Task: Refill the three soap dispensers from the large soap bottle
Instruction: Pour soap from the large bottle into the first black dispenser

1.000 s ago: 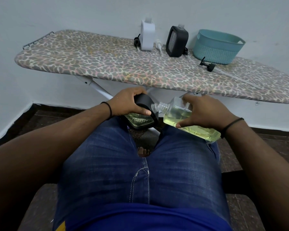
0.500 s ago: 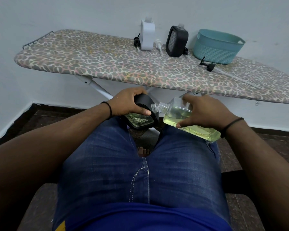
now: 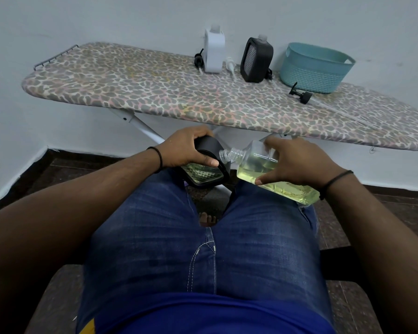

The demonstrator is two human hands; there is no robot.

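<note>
Closest to me, over my knees, my left hand [image 3: 187,150] is wrapped around a black dispenser [image 3: 203,166], tipped toward my lap, and my right hand [image 3: 292,162] clamps the soap bottle [image 3: 263,171], laid nearly flat with its open neck touching or just beside the dispenser's top. I cannot see the dispenser's mouth behind the neck, so I cannot tell whether soap is flowing. The risk, as I judge it, is a miss — if the neck sits off the opening, soap runs down the casing onto my jeans [image 3: 203,249] and the floor. The tilted dispenser could also spill back out once it fills, and a soapy grip might slip.

Farther off, on the ironing board [image 3: 130,92], the white dispenser [image 3: 214,53] and a second black one [image 3: 256,60] stand uncapped beside the basket [image 3: 316,68] — a knock to the board could topple them. A loose pump [image 3: 299,94] lies near the basket.
</note>
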